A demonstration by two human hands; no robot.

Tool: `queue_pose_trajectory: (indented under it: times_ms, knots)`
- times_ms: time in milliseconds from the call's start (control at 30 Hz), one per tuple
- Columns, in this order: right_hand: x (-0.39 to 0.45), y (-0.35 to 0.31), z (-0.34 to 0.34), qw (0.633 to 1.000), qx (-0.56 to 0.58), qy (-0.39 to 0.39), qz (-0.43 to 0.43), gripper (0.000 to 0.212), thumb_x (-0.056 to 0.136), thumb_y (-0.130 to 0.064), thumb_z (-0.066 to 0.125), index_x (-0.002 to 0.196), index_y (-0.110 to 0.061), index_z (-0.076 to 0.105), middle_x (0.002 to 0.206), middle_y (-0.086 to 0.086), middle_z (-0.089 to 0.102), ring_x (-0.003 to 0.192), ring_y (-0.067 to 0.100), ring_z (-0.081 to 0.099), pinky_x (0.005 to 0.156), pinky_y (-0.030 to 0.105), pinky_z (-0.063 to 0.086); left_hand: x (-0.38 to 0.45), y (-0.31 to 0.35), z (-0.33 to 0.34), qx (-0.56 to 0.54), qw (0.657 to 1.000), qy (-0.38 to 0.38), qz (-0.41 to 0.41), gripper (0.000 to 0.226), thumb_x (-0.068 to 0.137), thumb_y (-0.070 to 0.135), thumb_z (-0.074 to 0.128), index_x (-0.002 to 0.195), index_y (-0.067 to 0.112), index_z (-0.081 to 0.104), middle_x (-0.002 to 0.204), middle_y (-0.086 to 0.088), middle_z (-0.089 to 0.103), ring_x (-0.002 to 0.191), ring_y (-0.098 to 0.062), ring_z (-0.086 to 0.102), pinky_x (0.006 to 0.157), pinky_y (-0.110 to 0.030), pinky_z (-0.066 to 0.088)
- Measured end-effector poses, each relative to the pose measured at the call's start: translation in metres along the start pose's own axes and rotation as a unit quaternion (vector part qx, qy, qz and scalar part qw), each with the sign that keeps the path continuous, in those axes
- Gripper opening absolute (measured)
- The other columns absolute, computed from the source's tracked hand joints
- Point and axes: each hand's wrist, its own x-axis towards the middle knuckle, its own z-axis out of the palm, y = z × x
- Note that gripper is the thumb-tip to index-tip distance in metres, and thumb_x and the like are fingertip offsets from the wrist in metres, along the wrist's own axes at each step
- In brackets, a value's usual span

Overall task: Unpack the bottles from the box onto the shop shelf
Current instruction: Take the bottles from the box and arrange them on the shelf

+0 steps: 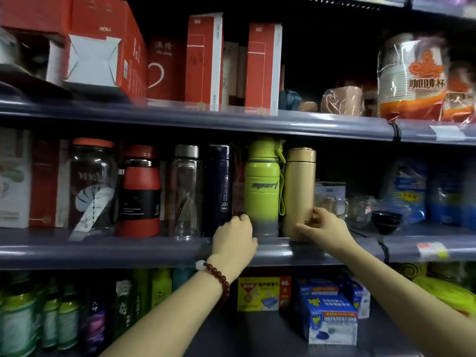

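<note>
A person's left hand (235, 235) curls round the green bottle (262, 186); the right hand (323, 228) pinches the gold flask (298, 191). Placement step, seemingly; next, straighten and let go.

The middle shelf (103, 249) is packed tight from the left hand (235, 237) leftward: navy flask (218, 189), clear bottle (186, 191), red bottle (140, 191) and glass jar (92, 186) stand nearly shoulder to shoulder. Between the hands, the green bottle (262, 186) and gold flask (300, 186) almost touch. Right of the right hand (325, 228) lies lower clutter, glass mugs (334, 204) and a dark bowl (386, 220), with open height above them. The upper shelf's edge (231, 119) hangs close over the bottle caps.
</note>
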Motion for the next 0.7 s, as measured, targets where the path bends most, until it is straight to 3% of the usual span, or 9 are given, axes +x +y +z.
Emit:
queue_pose_trajectory:
  times_ms: [133,300,433,567,700]
  knots:
    - [-0.011,-0.005,-0.004,1.000,-0.018,0.006,-0.002,0.062,0.078,-0.026,0.075,0.133,-0.008,0.050,0.124,0.010,0.064,0.109,0.024,0.062,0.095,0.035,0.049,-0.004,-0.012,-0.007,-0.026,0.999,0.007,0.026,0.029,0.091,0.023,0.051,0.117,0.010,0.052,0.111,-0.011,0.057,0.106,-0.031,0.056,0.078,-0.038,0.047]
    - [-0.020,-0.009,-0.008,0.999,-0.044,0.006,-0.029,0.055,0.079,-0.025,0.075,0.127,-0.007,0.054,0.121,0.009,0.066,0.107,0.022,0.063,0.086,0.026,0.045,-0.009,-0.022,-0.022,-0.052,0.998,0.028,0.026,0.031,0.090,0.027,0.054,0.119,0.015,0.056,0.110,-0.009,0.058,0.104,-0.030,0.057,0.081,-0.040,0.051]
    - [-0.029,-0.017,-0.010,0.996,-0.040,0.031,-0.078,0.041,0.080,-0.022,0.073,0.116,-0.008,0.060,0.111,0.010,0.068,0.095,0.020,0.063,0.087,0.033,0.051,-0.020,-0.033,-0.037,-0.106,0.993,0.042,0.005,0.039,0.088,0.038,0.060,0.120,0.017,0.058,0.109,-0.007,0.061,0.099,-0.024,0.059,0.074,-0.029,0.045]
    - [-0.038,-0.032,-0.001,0.992,-0.038,0.014,-0.119,0.048,0.081,-0.027,0.073,0.123,-0.008,0.059,0.111,0.012,0.068,0.100,0.025,0.065,0.089,0.036,0.052,-0.033,-0.052,-0.049,-0.107,0.993,0.050,-0.028,0.045,0.085,0.044,0.062,0.121,0.018,0.059,0.112,-0.007,0.062,0.102,-0.024,0.059,0.082,-0.033,0.049]
    - [-0.045,-0.053,0.014,0.988,-0.024,-0.010,-0.154,0.049,0.082,-0.029,0.072,0.124,-0.009,0.057,0.112,0.009,0.067,0.100,0.023,0.064,0.090,0.035,0.052,-0.041,-0.075,-0.060,-0.083,0.994,0.044,-0.056,0.046,0.086,0.045,0.062,0.122,0.017,0.058,0.113,-0.006,0.062,0.100,-0.022,0.059,0.080,-0.031,0.050]
